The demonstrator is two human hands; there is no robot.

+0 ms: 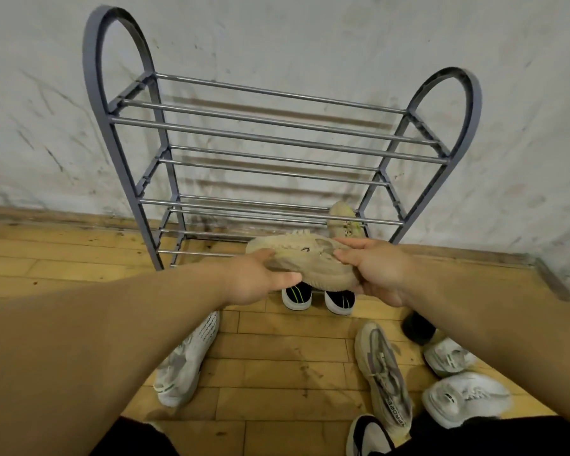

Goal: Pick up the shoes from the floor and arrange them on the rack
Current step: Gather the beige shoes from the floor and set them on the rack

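Glossy metal rods on the rack (270, 139), matt knit beige shoe (305, 261), scuffed wooden floor (287, 366).

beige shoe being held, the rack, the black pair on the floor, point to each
beige shoe (310, 260), head view, middle of its side
rack (277, 139), head view, front bar of its top shelf
black pair (297, 296), head view, upper of one shoe

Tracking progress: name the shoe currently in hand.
The beige sneaker, held by the left hand and right hand before the rack; the white shoes and black shoes lie on the floor.
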